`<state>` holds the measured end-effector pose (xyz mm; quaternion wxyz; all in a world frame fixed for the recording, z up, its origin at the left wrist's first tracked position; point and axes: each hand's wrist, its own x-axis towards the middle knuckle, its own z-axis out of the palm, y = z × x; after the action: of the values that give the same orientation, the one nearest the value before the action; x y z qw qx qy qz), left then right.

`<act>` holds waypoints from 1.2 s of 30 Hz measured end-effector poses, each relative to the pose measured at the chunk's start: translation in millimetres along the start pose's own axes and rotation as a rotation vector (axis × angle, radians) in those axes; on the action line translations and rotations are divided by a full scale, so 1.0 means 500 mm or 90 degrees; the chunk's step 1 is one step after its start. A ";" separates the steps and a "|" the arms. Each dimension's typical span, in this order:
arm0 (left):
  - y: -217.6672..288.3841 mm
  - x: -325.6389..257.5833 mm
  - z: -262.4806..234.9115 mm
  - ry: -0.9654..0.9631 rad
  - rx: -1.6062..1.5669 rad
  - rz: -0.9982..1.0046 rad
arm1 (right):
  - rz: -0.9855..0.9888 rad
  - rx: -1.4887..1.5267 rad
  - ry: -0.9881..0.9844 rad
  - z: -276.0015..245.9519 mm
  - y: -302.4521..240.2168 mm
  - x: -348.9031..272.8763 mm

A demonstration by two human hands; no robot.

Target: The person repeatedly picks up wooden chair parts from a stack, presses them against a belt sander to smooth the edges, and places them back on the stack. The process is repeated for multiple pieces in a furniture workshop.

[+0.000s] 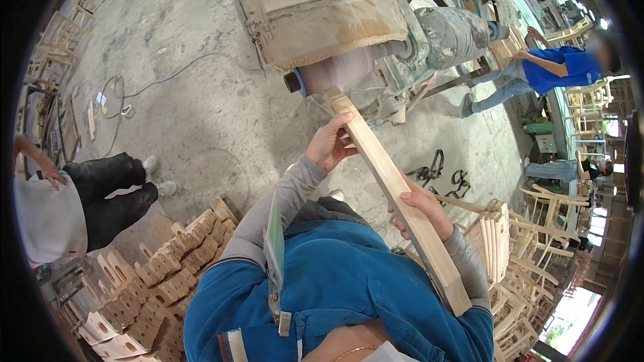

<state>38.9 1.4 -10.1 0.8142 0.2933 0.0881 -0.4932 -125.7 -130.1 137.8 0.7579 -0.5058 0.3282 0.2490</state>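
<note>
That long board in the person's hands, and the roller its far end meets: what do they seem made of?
The board looks like pale, unfinished wood: matte, square-edged, with faint grain. The roller seems wrapped in a pinkish-brown abrasive sleeve, dull and dusty, though its core is hidden.

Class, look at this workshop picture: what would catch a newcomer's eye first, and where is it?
A long pale wooden slat runs diagonally through the centre, gripped by the left hand and right hand, its far end at the sanding drum up top. Stacked notched wooden parts fill the lower left.
</note>
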 end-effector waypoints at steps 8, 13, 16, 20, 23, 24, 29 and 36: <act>-0.034 -0.054 0.063 0.023 -0.007 0.002 | -0.055 -0.024 -0.041 -0.068 0.088 -0.073; -0.020 -0.057 0.071 0.030 0.068 0.056 | -0.112 -0.115 -0.037 -0.126 0.177 -0.097; -0.014 -0.049 0.063 0.012 0.091 0.031 | -0.158 -0.191 -0.035 -0.141 0.194 -0.107; -0.024 -0.049 0.091 0.031 0.077 0.027 | -0.181 -0.207 -0.018 -0.143 0.203 -0.122; -0.034 -0.052 0.097 0.021 0.118 0.027 | -0.189 -0.217 -0.005 -0.152 0.213 -0.126; -0.037 -0.054 0.094 -0.004 0.126 0.029 | -0.191 -0.214 -0.005 -0.152 0.213 -0.129; -0.049 -0.057 0.077 -0.099 0.045 0.035 | -0.193 -0.218 -0.005 -0.152 0.206 -0.132; -0.074 -0.037 0.047 -0.018 0.076 0.016 | -0.059 -0.068 -0.012 -0.123 0.147 -0.080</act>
<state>-5.6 -10.6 2.7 0.8027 0.3352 0.0434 -0.4914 -219.3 -162.4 106.7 0.7435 -0.5580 0.2835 0.2357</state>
